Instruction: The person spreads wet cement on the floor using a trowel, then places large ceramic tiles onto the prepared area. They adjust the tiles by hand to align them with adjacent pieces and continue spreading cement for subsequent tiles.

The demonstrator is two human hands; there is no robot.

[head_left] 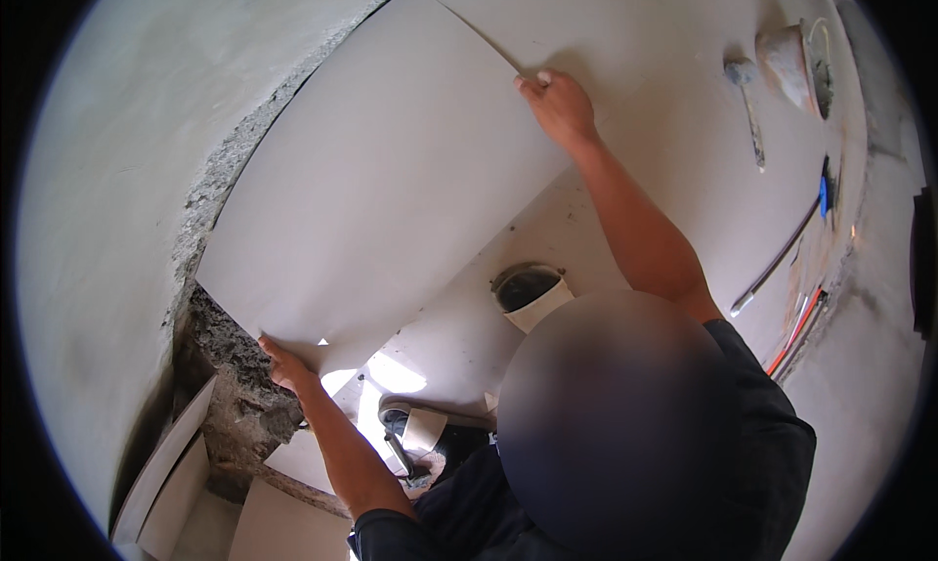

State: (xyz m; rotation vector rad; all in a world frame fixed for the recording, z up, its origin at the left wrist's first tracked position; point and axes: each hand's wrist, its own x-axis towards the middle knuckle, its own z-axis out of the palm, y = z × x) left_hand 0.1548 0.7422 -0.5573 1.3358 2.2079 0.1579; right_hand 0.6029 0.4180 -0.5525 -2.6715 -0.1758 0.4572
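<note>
A large pale floor tile [362, 170] slants across the floor, its far-left edge close along the rough foot of the wall. My left hand [285, 367] is closed on its near-left corner, thumb on top and the other fingers mostly hidden. At the opposite edge, toward the far right, my right hand [559, 109] grips the rim with fingers curled over it. A narrow dark gap and shadow beside the right hand show that edge standing off the neighbouring tile surface. The tile's underside is hidden.
Dark broken mortar [239, 356] lies beside the near-left corner, with upright tile pieces [176, 463] beyond. My sandalled feet [532, 292] stand close by. Off right are a mallet [748, 111], a tipped bucket [789, 67], a long dark bar [782, 258] and a red strip [796, 334].
</note>
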